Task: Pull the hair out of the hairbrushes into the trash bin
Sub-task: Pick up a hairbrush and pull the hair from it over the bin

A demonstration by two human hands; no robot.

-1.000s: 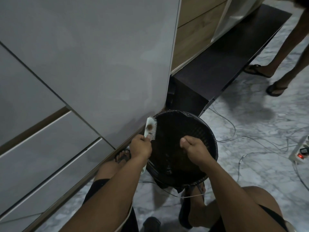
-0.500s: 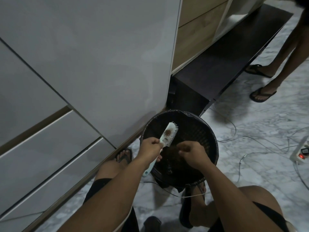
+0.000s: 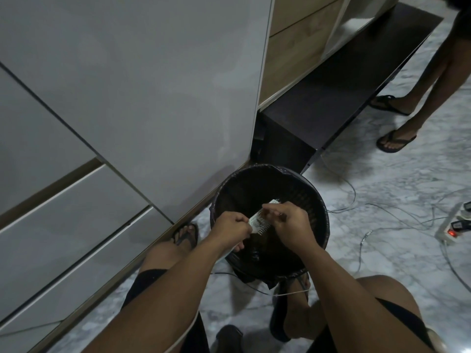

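Observation:
A round black trash bin (image 3: 257, 179) lined with a dark bag stands on the marble floor against a white cabinet. Over its opening my left hand (image 3: 230, 229) grips the handle of a pale hairbrush (image 3: 259, 221), bristles facing up and right. My right hand (image 3: 290, 222) lies over the brush head with its fingertips pinched at the bristles; the clump of brown hair is hidden under those fingers.
White cabinet doors and drawers (image 3: 127, 98) fill the left side. A dark low shelf (image 3: 344, 80) runs behind the bin. Another person's sandalled feet (image 3: 395, 141) stand at the right. Cables and a power strip (image 3: 456, 225) lie on the floor to the right.
The brush has swung down from the bin's left rim to over its middle. My right hand has come up from inside the bin onto the brush head, covering the hair clump.

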